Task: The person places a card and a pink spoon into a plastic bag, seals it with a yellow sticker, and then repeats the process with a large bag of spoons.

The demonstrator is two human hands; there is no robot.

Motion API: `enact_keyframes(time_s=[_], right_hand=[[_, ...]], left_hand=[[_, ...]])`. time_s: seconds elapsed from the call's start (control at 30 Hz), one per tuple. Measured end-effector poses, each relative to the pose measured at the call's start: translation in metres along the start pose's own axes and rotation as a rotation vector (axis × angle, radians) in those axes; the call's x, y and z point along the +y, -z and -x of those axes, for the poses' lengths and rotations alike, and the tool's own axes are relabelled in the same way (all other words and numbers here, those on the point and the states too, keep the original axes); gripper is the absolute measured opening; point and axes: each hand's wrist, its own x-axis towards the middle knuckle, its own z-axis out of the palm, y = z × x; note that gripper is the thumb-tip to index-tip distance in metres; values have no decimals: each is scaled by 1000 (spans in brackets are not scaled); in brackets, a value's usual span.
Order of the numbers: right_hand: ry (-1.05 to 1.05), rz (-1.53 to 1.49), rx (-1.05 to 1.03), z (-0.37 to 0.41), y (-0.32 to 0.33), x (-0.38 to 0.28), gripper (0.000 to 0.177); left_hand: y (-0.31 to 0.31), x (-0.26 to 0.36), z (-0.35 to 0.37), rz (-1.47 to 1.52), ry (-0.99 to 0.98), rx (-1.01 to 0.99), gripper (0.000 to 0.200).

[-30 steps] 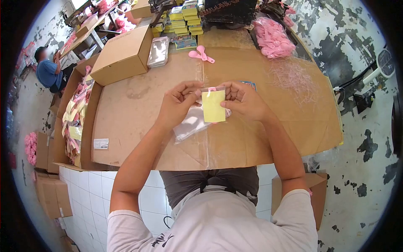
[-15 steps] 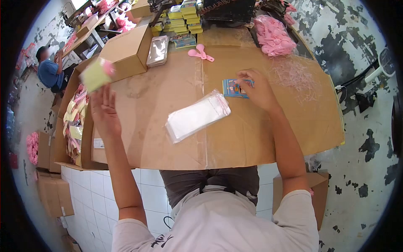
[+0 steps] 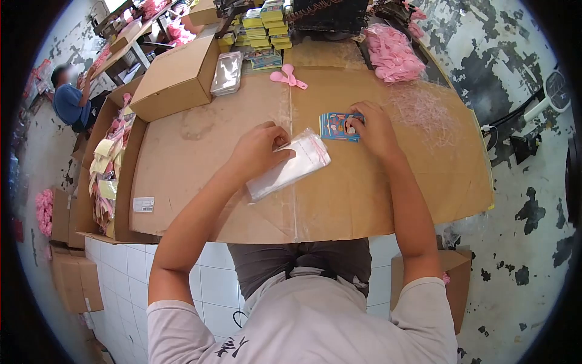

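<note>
A stack of clear plastic bags (image 3: 297,165) lies at a slant in the middle of the cardboard-covered table. My left hand (image 3: 262,148) is over the stack's upper left edge, its thumb apart from the curled fingers and nothing seen in its grasp. To the right is a small fanned stack of blue printed cards (image 3: 334,127). My right hand (image 3: 377,128) grips the right end of these cards, thumb on top and fingers at the far edge. Two pink spoons (image 3: 290,77) lie crossed beyond the bags.
At left, an open carton (image 3: 121,182) holds packed pink and yellow pieces beside a closed cardboard box (image 3: 176,76). Card stacks (image 3: 260,30), a pack of clear bags (image 3: 227,73) and a bag of pink spoons (image 3: 394,53) line the back. Another person (image 3: 74,100) sits far left.
My left hand has come from above the left carton to the plastic bags. The blurred yellow card with a pink piece has left that hand. My right hand stays at the blue cards.
</note>
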Motion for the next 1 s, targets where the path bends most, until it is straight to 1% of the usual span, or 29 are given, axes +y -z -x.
enact_keyframes(time_s=[0.03,0.13,0.23,0.27,0.33,0.37,0.43,0.47,0.53,0.57,0.67,0.77,0.83,0.87,0.93,0.97,1.0], right_hand=[[-21,-39,-9,0,0,2,20],[-35,-86,6,-1,-1,6,17],[-65,-93,42,-3,-1,2,16],[-82,-93,53,-3,0,-1,16],[-117,-279,133,-4,-1,-8,17],[-134,-370,174,-5,-2,-12,17],[-132,-513,121,-2,-4,-22,17],[-129,-587,94,0,-6,-29,17],[-101,-597,38,4,-8,-44,17],[-89,-601,11,5,-10,-49,17],[-208,-896,-16,7,-21,-51,14],[-235,-933,-32,7,-13,-63,15],[-105,-801,-62,10,-15,-63,16],[-42,-736,-75,12,-15,-63,16],[107,-566,-178,8,-8,-67,17],[179,-478,-229,7,-5,-68,18],[131,-556,-254,9,-7,-72,18]], left_hand=[[-2,-2,-4,9,6,-26,25],[-4,-8,-6,254,149,-55,18],[-3,-4,2,345,146,14,14],[-2,-4,3,375,169,9,14],[-1,-6,4,438,214,1,13],[-2,-7,4,469,200,22,15],[-3,-8,5,530,173,66,17],[-6,-12,4,662,136,71,19],[-10,-15,1,920,57,83,23],[-10,-17,2,904,56,81,25],[-4,-6,5,891,67,72,30],[-3,-1,7,914,110,67,35],[1,5,8,894,138,60,39],[0,4,8,873,122,55,41],[-4,1,8,831,87,43,46],[-7,1,8,860,56,24,46],[-11,2,10,890,24,4,46]])
